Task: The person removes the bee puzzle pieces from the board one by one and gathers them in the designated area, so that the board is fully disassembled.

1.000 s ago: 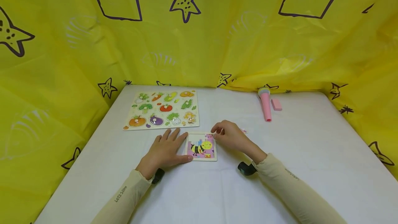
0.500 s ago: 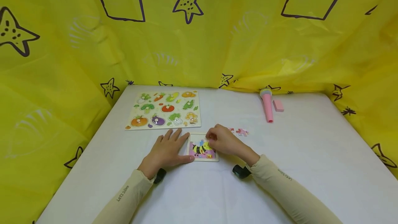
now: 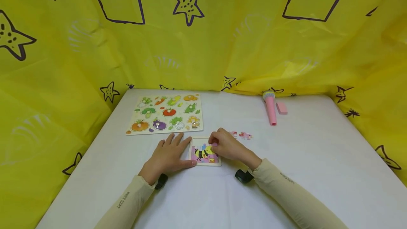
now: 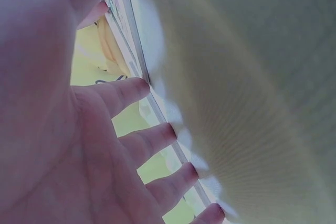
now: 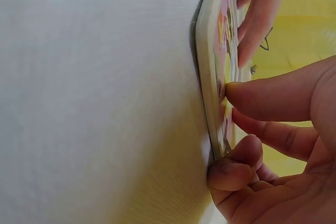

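Note:
In the head view a small square bee jigsaw puzzle [image 3: 203,155] lies in a pale frame, with a whitish strip at its upper left. My left hand [image 3: 166,156] is spread along its left side, thumb at the near corner, index finger at the far one. My right hand [image 3: 230,146] is over the puzzle's upper right. In the right wrist view its thumb [image 5: 262,98] and index finger touch the picture face, tips close together at a piece mostly hidden; other fingers bend at the frame's edge. Loose pink jigsaw pieces [image 3: 245,135] lie beyond the right hand.
A vegetable peg puzzle board [image 3: 165,114] lies behind the left hand. At the back right are a pink toy microphone [image 3: 271,110] and a pink block [image 3: 281,108]. A yellow patterned curtain [image 3: 203,52] borders the white table [image 3: 302,172].
From the puzzle's upper right corner, my right hand has moved left and slightly nearer, onto the picture, uncovering more of the loose pink pieces. My left hand stays at the frame.

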A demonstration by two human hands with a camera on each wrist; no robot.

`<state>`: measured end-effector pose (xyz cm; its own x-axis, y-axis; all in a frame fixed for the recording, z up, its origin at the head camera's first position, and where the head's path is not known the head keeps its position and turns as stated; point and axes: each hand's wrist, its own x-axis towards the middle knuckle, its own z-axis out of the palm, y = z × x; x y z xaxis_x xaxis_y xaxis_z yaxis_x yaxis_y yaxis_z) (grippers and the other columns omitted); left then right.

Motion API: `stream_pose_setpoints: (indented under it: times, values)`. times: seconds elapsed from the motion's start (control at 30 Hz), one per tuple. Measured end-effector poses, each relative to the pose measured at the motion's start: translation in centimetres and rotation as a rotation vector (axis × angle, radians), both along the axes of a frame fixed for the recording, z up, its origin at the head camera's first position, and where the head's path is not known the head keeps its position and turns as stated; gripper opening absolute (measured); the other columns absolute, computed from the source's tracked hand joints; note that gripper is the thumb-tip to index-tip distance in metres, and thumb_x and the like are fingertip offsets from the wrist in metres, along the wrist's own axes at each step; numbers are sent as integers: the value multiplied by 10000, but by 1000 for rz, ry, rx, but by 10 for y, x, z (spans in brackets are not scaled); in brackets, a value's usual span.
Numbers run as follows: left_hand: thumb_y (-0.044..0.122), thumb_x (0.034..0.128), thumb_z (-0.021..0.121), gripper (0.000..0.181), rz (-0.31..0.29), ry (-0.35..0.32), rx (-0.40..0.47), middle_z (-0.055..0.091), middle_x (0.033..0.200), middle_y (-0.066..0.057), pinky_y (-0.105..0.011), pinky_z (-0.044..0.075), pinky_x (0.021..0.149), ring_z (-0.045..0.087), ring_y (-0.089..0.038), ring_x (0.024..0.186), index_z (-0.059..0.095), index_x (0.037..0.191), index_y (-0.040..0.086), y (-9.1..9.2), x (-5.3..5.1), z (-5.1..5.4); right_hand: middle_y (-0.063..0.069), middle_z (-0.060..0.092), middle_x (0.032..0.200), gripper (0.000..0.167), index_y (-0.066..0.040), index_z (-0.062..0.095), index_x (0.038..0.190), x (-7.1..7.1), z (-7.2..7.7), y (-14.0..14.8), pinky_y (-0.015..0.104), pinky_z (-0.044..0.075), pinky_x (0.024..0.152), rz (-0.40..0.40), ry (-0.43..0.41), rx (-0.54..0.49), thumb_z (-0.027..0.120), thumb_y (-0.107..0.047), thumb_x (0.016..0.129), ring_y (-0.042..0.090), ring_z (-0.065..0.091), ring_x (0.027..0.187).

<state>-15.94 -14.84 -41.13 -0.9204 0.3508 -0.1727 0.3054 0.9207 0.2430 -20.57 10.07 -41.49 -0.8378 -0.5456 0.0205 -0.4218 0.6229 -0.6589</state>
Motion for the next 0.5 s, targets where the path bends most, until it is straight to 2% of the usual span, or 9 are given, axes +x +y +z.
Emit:
stream_pose_setpoints:
  times: [0.23,0.5]
  values:
    - [678,940,711,923,-8,1,3,308,1724,-176,-696,267,1197,257,-483,1565,431,1658,171,1,-1,1,123,471,1082,137,-37,694,983,2,-1,0,333,465,788,-37,-44,-46,715,66,896,229,510,933]
    - [678,941,711,924,-8,3,4,310,1723,-179,-698,273,1190,255,-486,1565,434,1656,164,-1,0,0,136,497,1131,122,-31,699,981,3,-2,-1,323,464,763,-31,-35,-49,724,61,904,215,521,890]
